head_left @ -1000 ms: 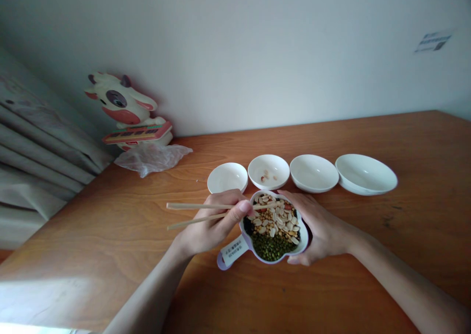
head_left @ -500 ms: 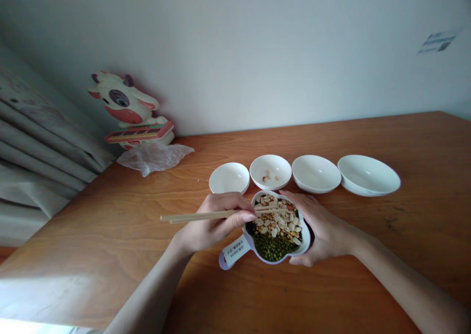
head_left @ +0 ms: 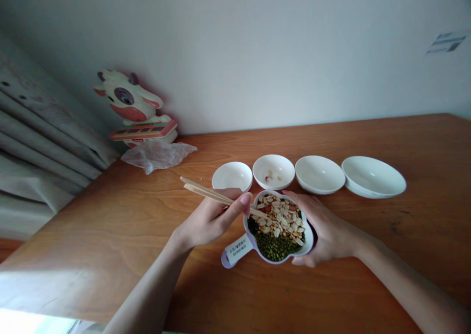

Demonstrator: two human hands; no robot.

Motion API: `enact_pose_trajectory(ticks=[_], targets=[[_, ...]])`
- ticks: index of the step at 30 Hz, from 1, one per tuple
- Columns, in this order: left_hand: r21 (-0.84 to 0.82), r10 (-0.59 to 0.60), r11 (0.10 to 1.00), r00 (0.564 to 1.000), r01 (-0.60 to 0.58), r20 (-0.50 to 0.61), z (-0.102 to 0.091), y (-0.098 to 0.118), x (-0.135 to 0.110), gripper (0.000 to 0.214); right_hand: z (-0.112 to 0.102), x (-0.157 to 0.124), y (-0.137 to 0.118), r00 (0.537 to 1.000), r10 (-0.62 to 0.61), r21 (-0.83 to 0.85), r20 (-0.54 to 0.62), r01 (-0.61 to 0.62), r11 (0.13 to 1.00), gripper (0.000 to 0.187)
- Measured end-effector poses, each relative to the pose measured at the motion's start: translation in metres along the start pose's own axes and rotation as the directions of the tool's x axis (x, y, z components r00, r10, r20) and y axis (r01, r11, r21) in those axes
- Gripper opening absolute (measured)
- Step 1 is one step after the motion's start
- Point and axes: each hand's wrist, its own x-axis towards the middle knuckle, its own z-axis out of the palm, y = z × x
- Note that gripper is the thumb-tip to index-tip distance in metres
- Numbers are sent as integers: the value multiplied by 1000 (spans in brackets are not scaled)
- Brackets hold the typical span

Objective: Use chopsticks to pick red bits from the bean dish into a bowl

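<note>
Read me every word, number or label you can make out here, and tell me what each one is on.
White label on the handle of the flower-shaped bowl: printed characters, too small to read.
Paper sign on the wall: too blurred to read.
Coloured bar on the cow figure: markings, unreadable.

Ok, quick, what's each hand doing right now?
Left hand: closed grip, holding wooden chopsticks.
Right hand: curved around and holding the flower-shaped bowl.
</note>
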Motion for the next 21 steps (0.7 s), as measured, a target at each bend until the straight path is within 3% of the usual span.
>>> enact_pose_trajectory(ticks=[15,21], targets=[[-71,-61,995,989,71,133,11,-2,0,56,0,0,0,1000,-4,20,-7,4,1000,150],[-62,-93,994,996,92,-15,7,-2,-1,64,-1,2,-3,1000,3,14,-1,-3,1000,149]])
